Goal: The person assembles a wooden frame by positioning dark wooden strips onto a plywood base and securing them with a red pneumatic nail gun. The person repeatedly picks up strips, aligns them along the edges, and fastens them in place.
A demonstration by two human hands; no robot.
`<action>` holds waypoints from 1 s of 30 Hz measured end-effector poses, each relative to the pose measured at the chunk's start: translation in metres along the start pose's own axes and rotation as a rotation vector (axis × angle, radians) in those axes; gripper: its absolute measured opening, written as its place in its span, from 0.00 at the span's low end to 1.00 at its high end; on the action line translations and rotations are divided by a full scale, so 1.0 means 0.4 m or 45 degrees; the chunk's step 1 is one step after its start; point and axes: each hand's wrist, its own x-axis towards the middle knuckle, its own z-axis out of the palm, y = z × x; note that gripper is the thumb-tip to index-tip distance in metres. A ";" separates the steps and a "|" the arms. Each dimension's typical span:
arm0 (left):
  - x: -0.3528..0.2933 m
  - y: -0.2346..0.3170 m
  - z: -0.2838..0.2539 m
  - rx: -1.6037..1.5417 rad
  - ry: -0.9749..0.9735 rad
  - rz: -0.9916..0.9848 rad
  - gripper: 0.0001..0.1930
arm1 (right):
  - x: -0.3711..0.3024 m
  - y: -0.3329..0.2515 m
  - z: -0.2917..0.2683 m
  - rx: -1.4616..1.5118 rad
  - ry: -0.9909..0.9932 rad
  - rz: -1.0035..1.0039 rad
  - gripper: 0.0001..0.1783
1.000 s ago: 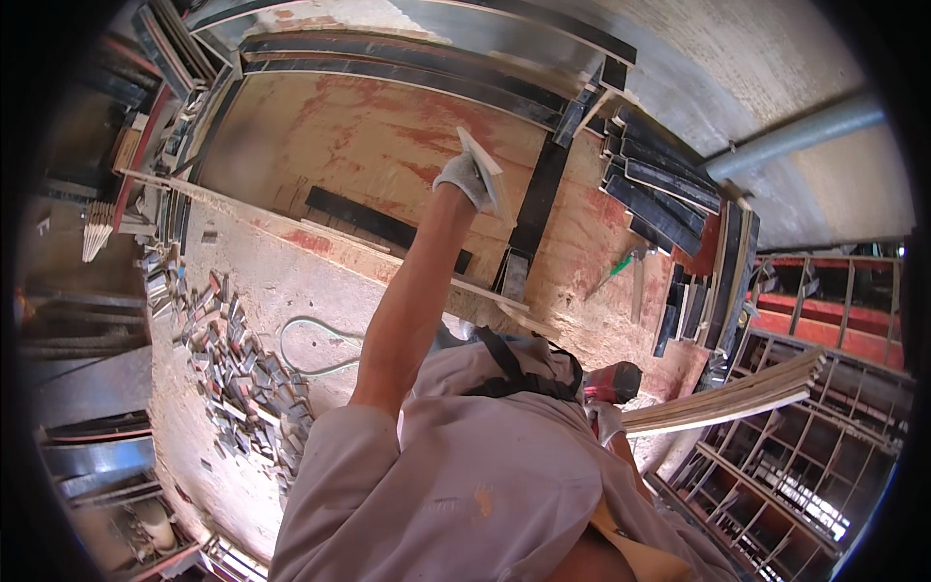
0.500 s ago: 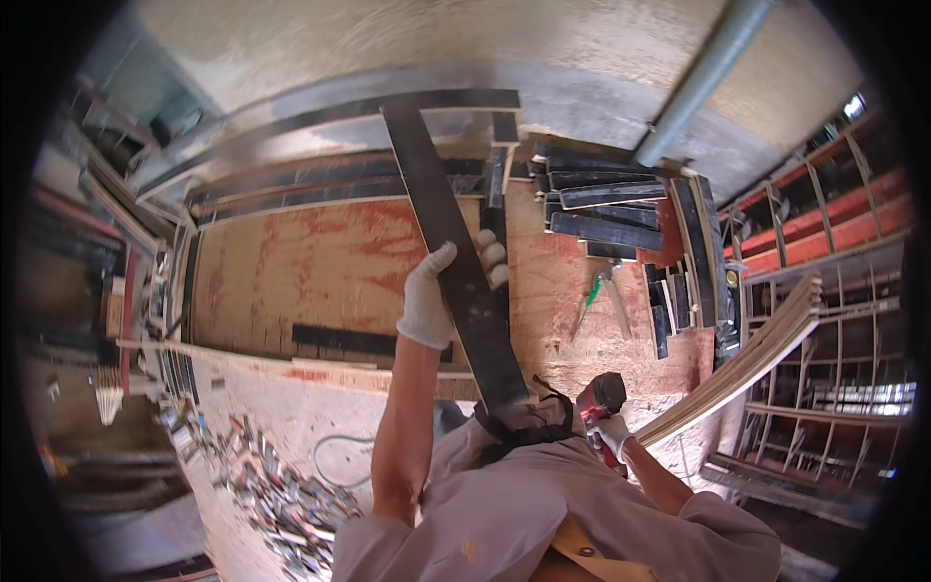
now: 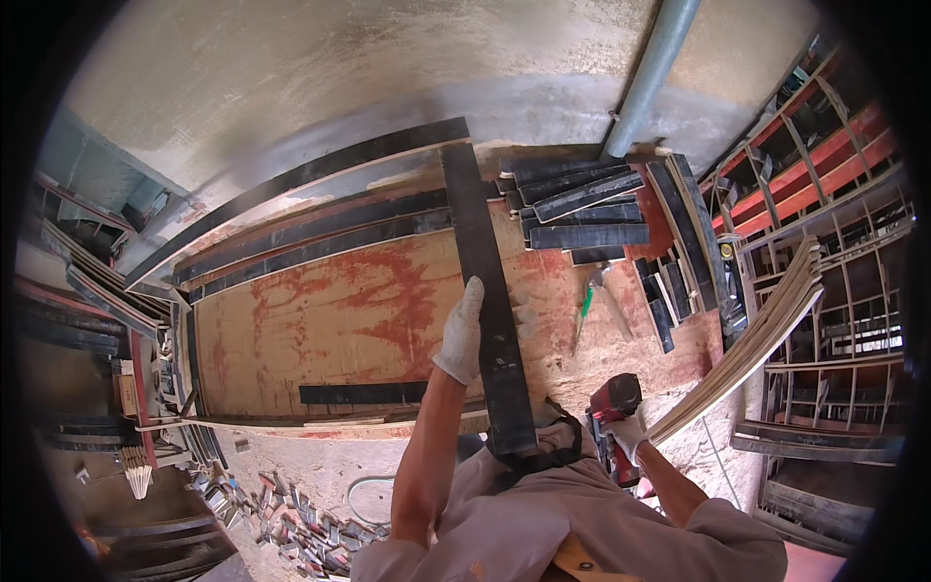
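Observation:
My left hand (image 3: 463, 335), in a white glove, is closed around a long black-faced wooden strip (image 3: 482, 247). Its near end reaches my waist. The far end meets the right end of a longer black board (image 3: 320, 179) along the wall; whether they are joined I cannot tell. In my gloved right hand (image 3: 628, 434) is the handle of a red-and-black power tool (image 3: 617, 398), held low at my right side, apart from the strip. Pliers-like tools, one green-handled (image 3: 587, 299), lie on the red-stained workbench (image 3: 349, 301).
Short black strips (image 3: 590, 209) are piled at the bench's far right. A bundle of long thin boards (image 3: 752, 349) slants up on my right, beside metal racks (image 3: 844, 320). Wood offcuts (image 3: 291, 519) litter the floor at lower left. A pipe (image 3: 650, 78) runs down the wall.
The strip's far end has shifted right along the long board, close to that board's end. My left hand stays closed on it. The whole view has also turned slightly.

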 end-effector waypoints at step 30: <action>0.045 -0.043 0.184 -0.135 -0.007 -0.085 0.28 | -0.016 -0.069 0.042 -0.005 0.030 0.030 0.16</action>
